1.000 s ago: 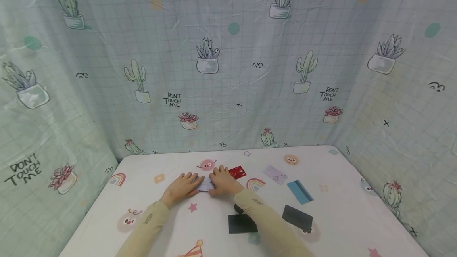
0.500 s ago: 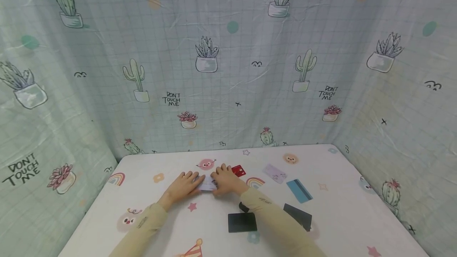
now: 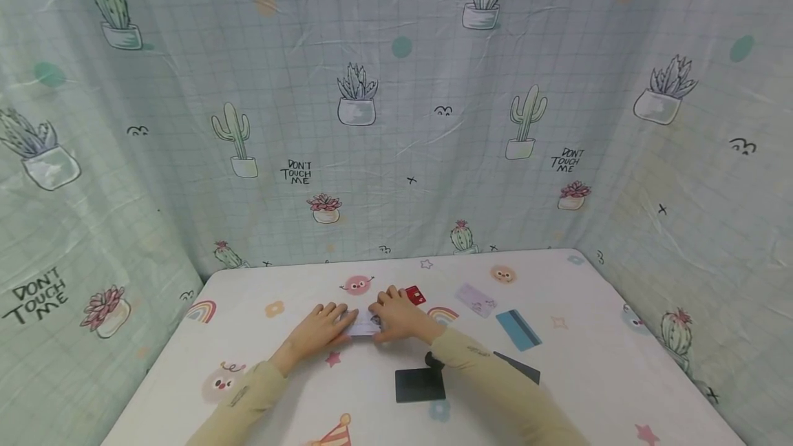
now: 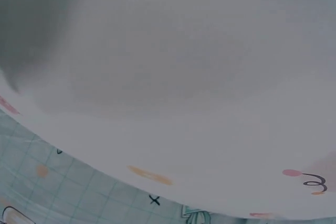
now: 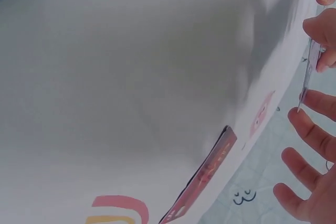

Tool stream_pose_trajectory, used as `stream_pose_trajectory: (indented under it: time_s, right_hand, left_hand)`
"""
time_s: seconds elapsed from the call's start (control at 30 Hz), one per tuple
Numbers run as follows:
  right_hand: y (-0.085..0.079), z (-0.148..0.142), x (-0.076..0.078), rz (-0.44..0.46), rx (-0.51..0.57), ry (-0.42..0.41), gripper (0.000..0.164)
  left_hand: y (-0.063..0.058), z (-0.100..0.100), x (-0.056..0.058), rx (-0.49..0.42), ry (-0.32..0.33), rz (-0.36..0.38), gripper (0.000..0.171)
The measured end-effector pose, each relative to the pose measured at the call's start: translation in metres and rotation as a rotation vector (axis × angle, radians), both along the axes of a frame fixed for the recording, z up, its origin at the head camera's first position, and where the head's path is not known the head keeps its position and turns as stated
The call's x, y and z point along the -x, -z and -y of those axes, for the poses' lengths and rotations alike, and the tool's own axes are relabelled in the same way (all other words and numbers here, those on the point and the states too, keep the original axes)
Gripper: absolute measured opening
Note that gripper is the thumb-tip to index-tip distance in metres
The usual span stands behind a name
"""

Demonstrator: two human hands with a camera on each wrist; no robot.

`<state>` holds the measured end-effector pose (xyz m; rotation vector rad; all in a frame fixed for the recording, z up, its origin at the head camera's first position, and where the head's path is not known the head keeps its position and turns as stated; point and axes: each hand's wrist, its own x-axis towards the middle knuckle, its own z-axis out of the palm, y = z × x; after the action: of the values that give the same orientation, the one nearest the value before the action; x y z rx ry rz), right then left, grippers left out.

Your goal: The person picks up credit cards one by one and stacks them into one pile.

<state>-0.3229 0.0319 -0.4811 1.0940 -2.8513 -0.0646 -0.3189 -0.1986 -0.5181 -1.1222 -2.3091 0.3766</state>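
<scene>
A pale lavender card (image 3: 364, 327) with a small dark picture near its right end is held between both hands at the middle of the table. My left hand (image 3: 317, 332) pinches its left end, thumb on the near side. At the right end, my right hand (image 3: 399, 315) holds the card, covering that end. The right wrist view shows the card (image 5: 310, 66) edge-on among fingertips, with several fingers spread below it. A red card (image 3: 415, 294) lies just behind my right hand. The left wrist view shows neither hand clearly.
A purple card (image 3: 476, 300) and a blue card with a dark stripe (image 3: 519, 330) lie to the right. A black flat rectangle (image 3: 420, 385) lies nearer me; a dark grey one (image 3: 520, 367) is partly under my right sleeve. A patterned curtain (image 3: 384, 191) surrounds the table.
My right hand and the card have shifted slightly to the right, with the left hand following a little. The right sleeve now covers more of the dark grey rectangle and less of the black one.
</scene>
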Motion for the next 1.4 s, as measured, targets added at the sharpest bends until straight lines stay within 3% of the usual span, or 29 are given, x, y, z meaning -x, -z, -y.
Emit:
stream_pose_trajectory:
  time_s: [0.17,0.67,0.9,1.4]
  right_hand:
    - [-0.006,-0.004,-0.007,-0.009,0.02,-0.031,0.056]
    - [-0.012,-0.015,-0.025,0.053,0.073,-0.026,0.055]
    - [-0.009,-0.021,-0.032,0.064,0.056,-0.02,0.055]
    - [-0.01,-0.038,-0.048,0.11,0.078,-0.011,0.055]
  left_hand:
    - [-0.005,-0.002,-0.007,0.01,0.02,-0.027,0.051]
    - [-0.014,-0.011,-0.031,0.007,0.016,0.024,0.05]
    - [-0.012,-0.015,-0.041,0.003,0.029,0.011,0.05]
    - [-0.008,-0.023,-0.055,-0.06,0.122,0.007,0.047]
